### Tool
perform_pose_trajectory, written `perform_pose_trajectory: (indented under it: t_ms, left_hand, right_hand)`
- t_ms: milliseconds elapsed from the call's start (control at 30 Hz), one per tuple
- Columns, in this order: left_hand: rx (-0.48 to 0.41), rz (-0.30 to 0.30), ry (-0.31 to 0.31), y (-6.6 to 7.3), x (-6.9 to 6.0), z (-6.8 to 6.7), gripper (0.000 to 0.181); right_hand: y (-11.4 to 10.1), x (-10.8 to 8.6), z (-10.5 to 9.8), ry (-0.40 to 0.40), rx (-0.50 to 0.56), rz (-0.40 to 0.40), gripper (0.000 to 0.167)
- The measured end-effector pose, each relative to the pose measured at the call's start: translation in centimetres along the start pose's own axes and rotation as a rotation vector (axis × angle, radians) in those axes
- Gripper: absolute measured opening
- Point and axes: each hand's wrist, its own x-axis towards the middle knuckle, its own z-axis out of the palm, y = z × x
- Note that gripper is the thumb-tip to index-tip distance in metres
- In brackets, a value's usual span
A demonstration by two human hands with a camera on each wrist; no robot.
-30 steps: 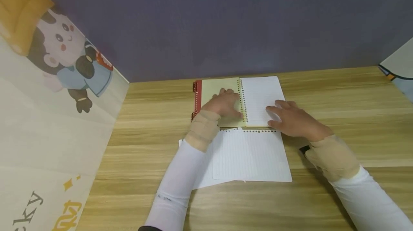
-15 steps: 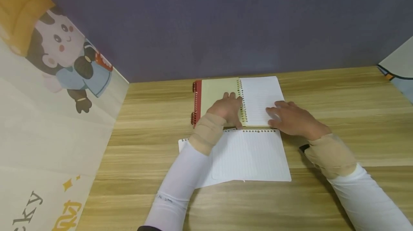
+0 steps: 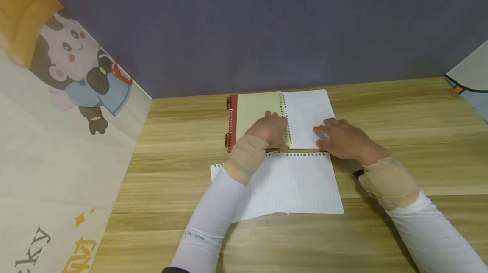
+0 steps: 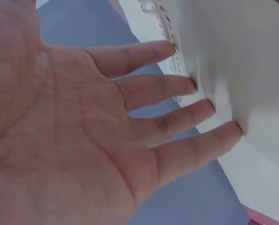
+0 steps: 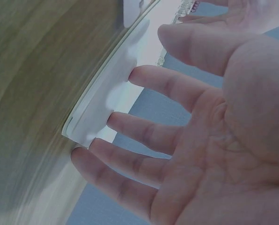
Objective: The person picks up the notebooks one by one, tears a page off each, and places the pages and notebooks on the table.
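An open ring-bound notebook lies flat in the head view, with a cream page (image 3: 255,107) on the left and a white lined page (image 3: 308,110) on the right. My left hand (image 3: 266,132) rests over the cream page beside the ring binding (image 3: 284,101); in the left wrist view its fairly straight fingers (image 4: 195,147) touch the paper with their tips. The right hand (image 3: 345,140) lies at the white page's right edge. In the right wrist view its spread fingers (image 5: 149,131) rest lightly on the page stack near the edge. Neither hand grips anything.
Loose lined sheets (image 3: 297,184) with punched holes overlap just below the notebook, partly under the left forearm. A red strip (image 3: 233,122) with ring coils lies along the notebook's left side. A dark upright panel (image 3: 267,31) stands behind the wooden table (image 3: 171,137).
My left hand has slid right and slightly nearer from the cream page toward the ring binding. The right hand stays almost in place on the white page.
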Motion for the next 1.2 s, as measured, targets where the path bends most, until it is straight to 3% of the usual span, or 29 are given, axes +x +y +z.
perform_pose_trajectory:
  t_ms: [233, 433, 533, 667, 767, 867, 1000, 1100, 1200]
  left_hand:
    - [0.055, -0.011, 0.042, 1.0, 0.4, 0.3, 0.07]
    - [0.14, -0.006, 0.103, 1.3, 0.4, 0.6, 0.056]
    - [0.158, -0.028, 0.084, 0.9, 0.2, 0.6, 0.057]
    - [0.14, -0.046, 0.035, 0.2, -0.4, 0.1, 0.071]
    - [0.114, -0.047, 0.047, -0.5, -1.2, -0.9, 0.073]
    - [0.125, -0.06, 0.118, -1.1, -2.4, -2.4, 0.066]
    - [0.126, -0.067, 0.295, -1.8, -4.4, -4.5, 0.055]
    - [0.058, -0.043, 0.438, -2.2, -5.6, -5.6, 0.064]
    - [-0.016, -0.004, 0.513, -2.2, -6.0, -6.2, 0.082]
  right_hand:
    - [0.0, 0.2, 0.1, 0.017, -0.009, 0.004, 0.049]
    - [0.0, 0.3, 0.2, 0.01, -0.001, 0.017, 0.048]
    - [-0.1, 0.2, 0.1, 0.008, 0.004, 0.021, 0.049]
    - [-0.2, 0.2, 0.1, 0.013, 0.006, 0.019, 0.049]
    - [-0.3, 0.0, 0.2, 0.021, 0.005, 0.012, 0.049]
    - [-0.4, -0.1, 0.2, 0.025, 0.005, 0.008, 0.048]
    - [-0.6, -0.3, 0.2, 0.028, 0.004, 0.01, 0.047]
    - [-0.6, -0.4, 0.2, 0.032, 0.004, 0.011, 0.046]
    - [-0.7, -0.6, 0.3, 0.033, 0.006, 0.013, 0.046]
